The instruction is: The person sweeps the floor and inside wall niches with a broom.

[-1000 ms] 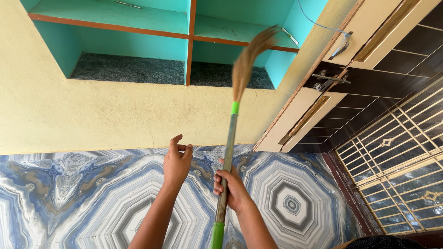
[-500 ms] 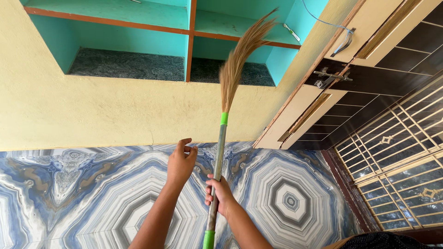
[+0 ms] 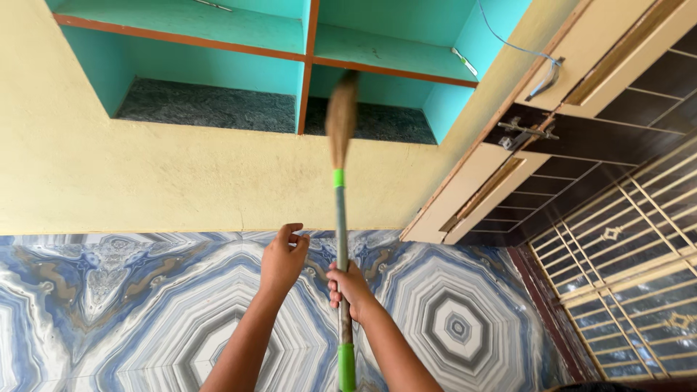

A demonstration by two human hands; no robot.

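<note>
Item: long broom [image 3: 340, 218] with a grey metal shaft, green plastic bands and a tuft of tan grass bristles. It runs up the centre of the frame, from the bottom edge to the upper middle, where the blurred bristle head reaches the front of the recessed teal wall shelves [image 3: 218, 72] with orange-brown dividers.

Hands: the right hand [image 3: 348, 284], lower centre, is closed around the shaft just above the lower green band. The left hand [image 3: 283, 255], just beside the shaft on its left, holds nothing; its fingers are loosely curled and apart from the broom.

Handling, as judged: light overall, with a stiff, smooth and possibly slippery shaft; the bristle end is soft and flexible. The best hold is on the shaft low down, with a second grip higher up to steady the top-heavy reach.

Surroundings: rough yellow plastered wall [image 3: 145, 181] across the middle; glossy blue, white and grey patterned tiles [image 3: 109, 305] along the bottom; cream and dark brown panelled door [image 3: 581, 94] with metal latch, upper right; cream metal window grille [image 3: 632, 268], lower right.
</note>
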